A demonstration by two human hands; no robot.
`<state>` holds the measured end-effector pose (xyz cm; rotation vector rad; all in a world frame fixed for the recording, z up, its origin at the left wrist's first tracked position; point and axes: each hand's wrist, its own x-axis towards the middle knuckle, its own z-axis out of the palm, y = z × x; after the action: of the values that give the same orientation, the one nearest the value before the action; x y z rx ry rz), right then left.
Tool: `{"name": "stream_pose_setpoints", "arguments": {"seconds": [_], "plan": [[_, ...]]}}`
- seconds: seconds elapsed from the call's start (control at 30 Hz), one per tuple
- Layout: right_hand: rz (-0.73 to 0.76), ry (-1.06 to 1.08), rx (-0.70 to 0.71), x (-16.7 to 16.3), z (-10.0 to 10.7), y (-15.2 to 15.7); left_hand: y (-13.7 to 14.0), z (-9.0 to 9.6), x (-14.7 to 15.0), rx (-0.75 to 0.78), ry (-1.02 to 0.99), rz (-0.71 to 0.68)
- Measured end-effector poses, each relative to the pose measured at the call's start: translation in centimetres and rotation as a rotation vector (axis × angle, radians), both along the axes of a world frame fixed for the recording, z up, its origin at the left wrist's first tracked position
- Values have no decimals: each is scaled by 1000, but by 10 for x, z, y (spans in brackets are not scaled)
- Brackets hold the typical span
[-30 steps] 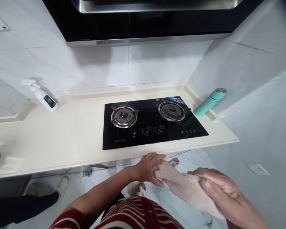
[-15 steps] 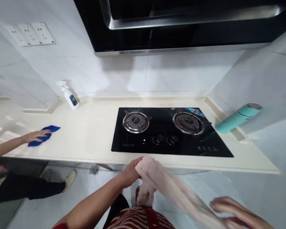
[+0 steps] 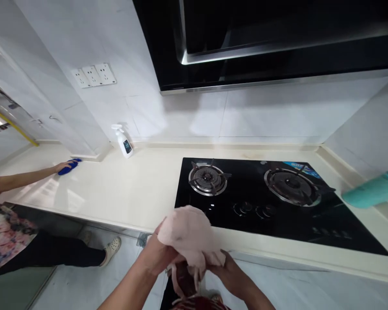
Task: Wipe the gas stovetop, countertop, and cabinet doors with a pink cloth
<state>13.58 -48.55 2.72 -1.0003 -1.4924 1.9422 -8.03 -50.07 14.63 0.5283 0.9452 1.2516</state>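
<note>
A pale pink cloth (image 3: 189, 232) is bunched up in front of the counter's edge, between my two hands. My left hand (image 3: 160, 254) grips its left side, with the fingers partly under the folds. On the other side, my right hand (image 3: 226, 271) is closed on the cloth's lower right part. Loose ends hang down toward my striped red clothing. Just beyond the cloth lies the black gas hob (image 3: 233, 232) with a left burner (image 3: 208, 177), a right burner (image 3: 291, 183) and two knobs.
At the left, another person's hand (image 3: 64, 167) presses a blue cloth (image 3: 69, 168) on the cream counter (image 3: 126, 185). A white spray bottle (image 3: 124, 143) stands by the wall. A teal flask (image 3: 371, 191) leans at the right. The black range hood (image 3: 261, 69) overhangs the hob.
My right hand has come in from the far right, and the stretched cloth is now gathered between both hands. The view has turned left. The other person's blue cloth has moved farther back.
</note>
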Motion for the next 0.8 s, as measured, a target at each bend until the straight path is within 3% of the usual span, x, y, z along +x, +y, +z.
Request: {"name": "stream_pose_setpoints", "arguments": {"seconds": [0.03,0.13,0.23,0.37,0.43,0.57,0.67,0.73,0.8], "plan": [[-5,62,-20,-6,6,7,4,-2,-13,-43,-132,28],[0,172,17,-32,29,30,14,-10,-42,-46,-60,16],[18,84,110,-70,46,55,24,-10,-62,-50,-39,-53],[3,12,184,-121,45,85,47,-3,-101,33,89,-152],[10,-30,203,-140,42,99,65,-7,-134,96,172,-100],[-76,8,88,-172,43,125,100,-40,-210,24,365,127],[-210,105,79,-191,49,146,111,-77,-252,-134,507,-48],[-290,84,165,-200,54,160,110,-95,-267,-241,537,-185],[-307,6,287,-208,61,173,107,-105,-269,-278,455,-228]]}}
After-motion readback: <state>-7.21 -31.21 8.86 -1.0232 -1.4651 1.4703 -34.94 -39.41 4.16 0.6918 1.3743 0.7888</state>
